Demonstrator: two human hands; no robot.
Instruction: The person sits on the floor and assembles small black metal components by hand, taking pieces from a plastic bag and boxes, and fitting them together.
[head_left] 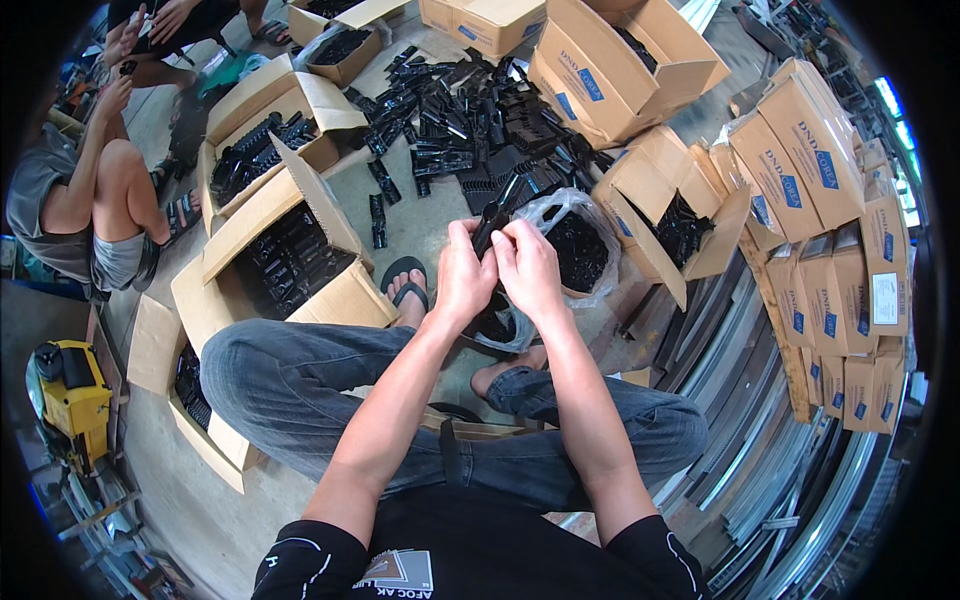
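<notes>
In front of my lap, both hands are closed round a slim black part (489, 224) that slants up and to the right. My left hand (467, 275) grips its lower end, and my right hand (527, 270) pinches it from the other side. Its exact kind is hard to make out. Just beyond lies a heap of similar black parts (450, 115) on the floor. A clear plastic bag (606, 232) with small black pieces stands right of my hands. Another bag (522, 335), partly hidden by my right wrist, sits below them.
Open cardboard boxes (335, 310) of black parts line my left side. More boxes (590, 100) stand at the far side and right, beside a stack of closed cartons (790, 180). Long metal bars (740, 440) lie at right. Another person (80, 200) sits at far left, near a yellow machine (75, 405).
</notes>
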